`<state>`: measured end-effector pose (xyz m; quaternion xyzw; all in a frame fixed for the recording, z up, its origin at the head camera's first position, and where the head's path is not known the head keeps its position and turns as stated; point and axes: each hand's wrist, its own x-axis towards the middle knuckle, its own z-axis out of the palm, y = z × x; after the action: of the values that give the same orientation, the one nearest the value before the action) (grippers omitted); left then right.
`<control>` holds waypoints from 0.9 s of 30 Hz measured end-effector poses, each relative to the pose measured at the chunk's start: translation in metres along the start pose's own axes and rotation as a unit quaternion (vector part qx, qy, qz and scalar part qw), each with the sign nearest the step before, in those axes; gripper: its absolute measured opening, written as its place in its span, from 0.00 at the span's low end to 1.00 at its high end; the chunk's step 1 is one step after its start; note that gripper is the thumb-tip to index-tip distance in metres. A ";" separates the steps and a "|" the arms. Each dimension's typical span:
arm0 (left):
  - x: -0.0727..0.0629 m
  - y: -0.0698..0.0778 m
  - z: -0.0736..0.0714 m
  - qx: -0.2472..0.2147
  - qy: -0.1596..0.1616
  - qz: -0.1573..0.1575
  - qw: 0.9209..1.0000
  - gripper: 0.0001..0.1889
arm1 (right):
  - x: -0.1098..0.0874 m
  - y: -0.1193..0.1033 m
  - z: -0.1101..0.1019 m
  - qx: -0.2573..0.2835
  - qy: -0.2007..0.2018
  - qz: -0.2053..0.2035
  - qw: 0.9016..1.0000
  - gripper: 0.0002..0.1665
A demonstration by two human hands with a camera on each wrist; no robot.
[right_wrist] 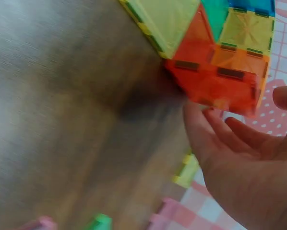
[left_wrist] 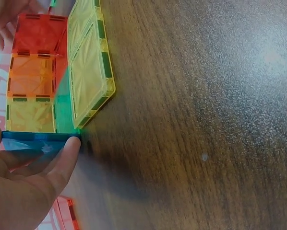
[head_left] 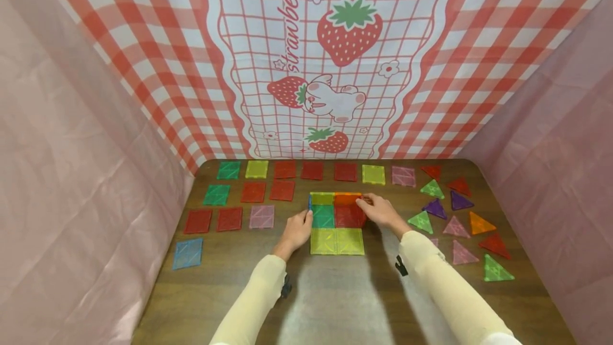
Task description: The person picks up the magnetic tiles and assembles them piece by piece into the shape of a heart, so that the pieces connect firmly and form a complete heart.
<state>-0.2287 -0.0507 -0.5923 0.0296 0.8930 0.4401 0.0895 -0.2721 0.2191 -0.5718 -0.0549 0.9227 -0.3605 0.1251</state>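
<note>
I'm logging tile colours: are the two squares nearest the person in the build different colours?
No: in the head view, the left square and the right square of that near row are both yellow.

Tiles [head_left: 350,241] look glossy plastic, the table [head_left: 325,302] smooth wood

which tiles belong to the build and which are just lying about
In use:
blue wall tile
yellow wall tile
orange wall tile
red wall tile
green floor tile
red floor tile
two front yellow tiles

Lying about, perhaps spares:
squares, left and back
triangles, right
</note>
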 end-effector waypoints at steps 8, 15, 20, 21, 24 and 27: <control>0.002 -0.003 -0.001 0.008 0.002 0.021 1.000 0.25 | 0.026 -0.037 -0.002 -0.164 -0.008 -0.101 0.981 0.31; 0.004 -0.006 -0.001 0.007 -0.004 0.008 1.000 0.26 | 0.039 -0.049 0.008 -0.233 -0.064 -0.098 0.965 0.25; 0.006 -0.009 -0.002 0.026 0.006 0.025 0.999 0.26 | 0.042 -0.043 0.010 -0.252 -0.042 -0.069 0.964 0.18; 0.005 -0.010 -0.003 0.041 0.019 0.029 0.999 0.25 | 0.042 -0.042 0.009 -0.251 -0.037 -0.066 0.965 0.17; 0.004 -0.015 -0.006 0.113 0.089 0.048 0.988 0.21 | 0.043 -0.039 0.006 -0.251 -0.030 -0.057 0.966 0.18; 0.002 -0.024 -0.013 0.216 0.158 0.041 0.963 0.14 | 0.041 -0.035 0.001 -0.253 -0.028 -0.041 0.966 0.19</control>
<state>-0.2323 -0.0750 -0.6035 0.0153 0.9677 0.2389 -0.0792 -0.3108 0.1847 -0.5565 -0.1323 0.9770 -0.1181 0.1182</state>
